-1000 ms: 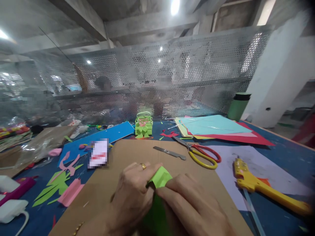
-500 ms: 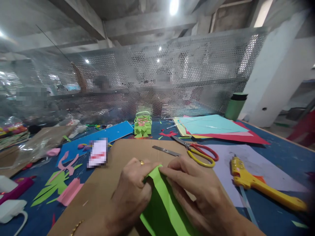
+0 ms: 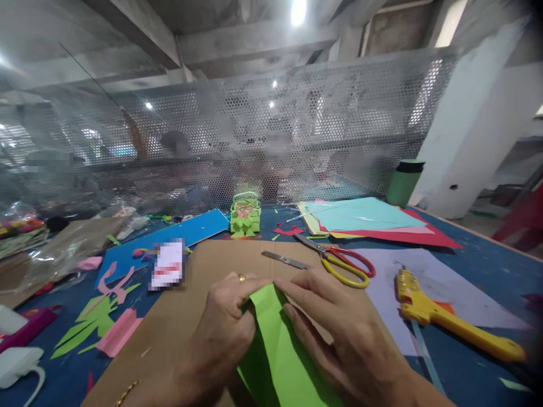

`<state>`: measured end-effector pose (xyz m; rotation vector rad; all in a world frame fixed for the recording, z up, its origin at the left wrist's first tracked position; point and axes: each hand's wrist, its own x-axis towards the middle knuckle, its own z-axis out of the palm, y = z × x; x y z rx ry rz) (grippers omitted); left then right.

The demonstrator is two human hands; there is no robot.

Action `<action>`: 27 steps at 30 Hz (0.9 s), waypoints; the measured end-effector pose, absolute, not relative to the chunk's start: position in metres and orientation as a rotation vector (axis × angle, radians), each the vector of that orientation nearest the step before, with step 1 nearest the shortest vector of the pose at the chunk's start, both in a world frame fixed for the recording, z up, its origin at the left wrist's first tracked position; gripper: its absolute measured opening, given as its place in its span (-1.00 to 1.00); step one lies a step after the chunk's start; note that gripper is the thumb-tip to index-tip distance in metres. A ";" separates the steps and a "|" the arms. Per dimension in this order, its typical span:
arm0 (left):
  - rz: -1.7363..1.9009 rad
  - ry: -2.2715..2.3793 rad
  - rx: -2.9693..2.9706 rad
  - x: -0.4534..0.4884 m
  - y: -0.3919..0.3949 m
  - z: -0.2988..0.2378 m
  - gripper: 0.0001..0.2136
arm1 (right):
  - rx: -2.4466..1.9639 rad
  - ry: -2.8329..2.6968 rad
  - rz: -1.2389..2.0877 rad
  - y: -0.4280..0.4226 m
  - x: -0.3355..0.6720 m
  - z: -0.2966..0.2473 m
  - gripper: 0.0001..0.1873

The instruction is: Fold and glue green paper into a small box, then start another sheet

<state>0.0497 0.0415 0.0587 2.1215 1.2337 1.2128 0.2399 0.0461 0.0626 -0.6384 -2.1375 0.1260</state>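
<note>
A folded strip of bright green paper [image 3: 280, 350] lies on a brown cardboard sheet [image 3: 182, 316] in front of me. My left hand [image 3: 223, 333], with a gold ring, is closed and pinches the paper's far left corner. My right hand [image 3: 343, 339] presses its fingers on the paper's far right edge and holds it along the fold. Both hands meet at the paper's top end.
Red-and-yellow scissors [image 3: 339, 261] and a metal blade [image 3: 285, 260] lie beyond my hands. A yellow glue gun [image 3: 449, 322] is at the right, stacked coloured sheets [image 3: 369, 217] behind it. A green paper basket [image 3: 245, 217], pink and green cut-outs [image 3: 106, 322] and a green cup [image 3: 403, 182] stand around. People sit behind a mesh screen.
The green paper has been opened out from a small folded wad into a longer strip. My right hand has slid along its right edge; my left hand stayed pinched at the top.
</note>
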 end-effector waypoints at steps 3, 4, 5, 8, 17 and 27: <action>1.201 1.187 2.042 0.049 0.043 0.060 -0.74 | -0.629 -2.141 0.121 0.045 0.239 0.063 -0.66; 1.204 1.177 2.010 0.049 0.043 0.060 -0.75 | -0.631 -2.142 0.106 0.045 0.239 0.064 -0.67; 1.211 1.160 1.983 0.049 0.044 0.059 -0.76 | -0.635 -2.148 0.091 0.044 0.239 0.064 -0.67; 1.214 1.118 1.931 0.049 0.046 0.057 -0.78 | -0.644 -2.178 0.036 0.043 0.240 0.065 -0.69; 1.114 1.117 1.959 0.053 0.044 0.056 -0.72 | -0.685 -2.194 0.107 0.043 0.240 0.068 -0.76; 0.976 0.957 1.314 0.055 0.045 0.056 -0.79 | -0.735 -2.239 0.161 0.041 0.239 0.068 -0.80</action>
